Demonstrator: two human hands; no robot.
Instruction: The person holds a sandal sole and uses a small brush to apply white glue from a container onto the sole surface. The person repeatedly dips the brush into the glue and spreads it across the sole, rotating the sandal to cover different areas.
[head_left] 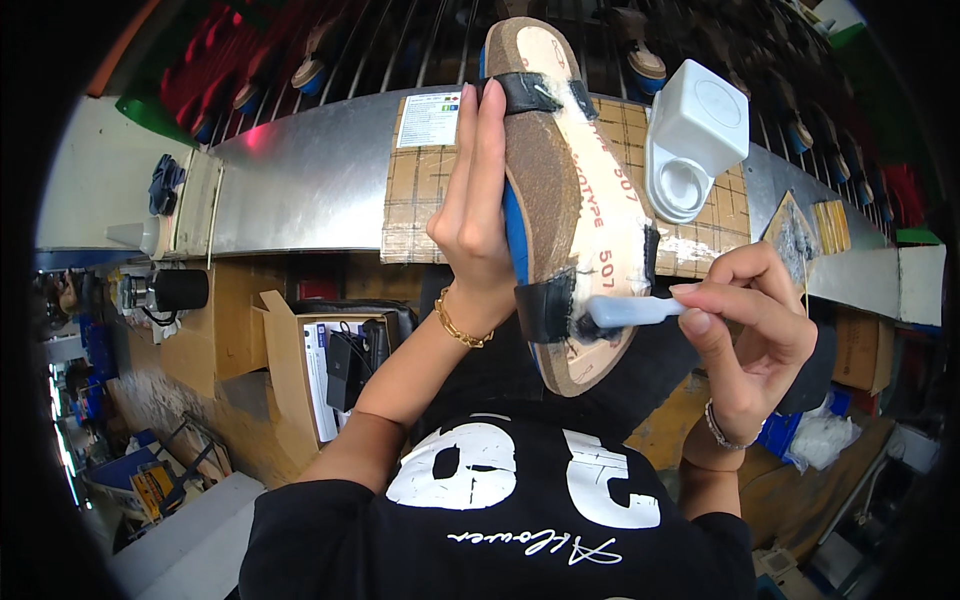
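Observation:
Bottom side up, a sandal [545,170] on a blue last points away from me. Its pale insole board is lined with brown, and black strap ends are folded over its edges. My left hand [475,215] grips it along its left side, fingers stretched up beside the far strap. Between thumb and fingers, my right hand [750,335] pinches a brush [640,311] with a pale bluish handle. The brush's dark tip touches the board by the near left strap end. Whitish smears, perhaps glue, show around the strap ends. A white plastic pot [700,125] with a round opening stands beyond my right hand.
Cardboard [420,215] covers part of the metal ledge [290,180] and lies under the white pot. Behind it, a rack of bars carries several more sandals [648,65]. An open carton [290,350] stands lower left; a blue bin with a plastic bag [825,435] is lower right.

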